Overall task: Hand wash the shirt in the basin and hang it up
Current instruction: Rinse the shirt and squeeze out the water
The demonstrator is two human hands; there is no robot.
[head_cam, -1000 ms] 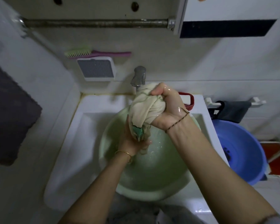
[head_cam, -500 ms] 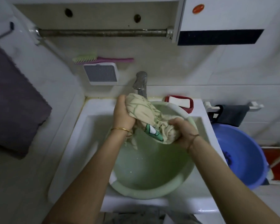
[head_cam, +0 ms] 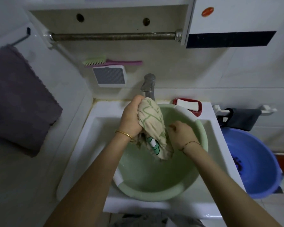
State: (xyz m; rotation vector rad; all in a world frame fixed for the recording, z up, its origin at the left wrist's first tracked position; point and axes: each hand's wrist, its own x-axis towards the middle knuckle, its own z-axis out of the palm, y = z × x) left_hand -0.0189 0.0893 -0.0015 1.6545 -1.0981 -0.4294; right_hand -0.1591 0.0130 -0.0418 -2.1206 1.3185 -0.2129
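The shirt is bunched into a wet, twisted roll held above the green basin, which sits in the white sink below the tap. By the look of it the washing is at the wringing stage, with hanging not yet done; the rail above is bare. The left hand grips the upper end tightly in a fist. The right hand curls around the lower end, fingers wrapped into the cloth.

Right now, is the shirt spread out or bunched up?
Bunched up. The shirt is a twisted bundle over the green basin; the left hand grips its top, the right hand holds its lower side.
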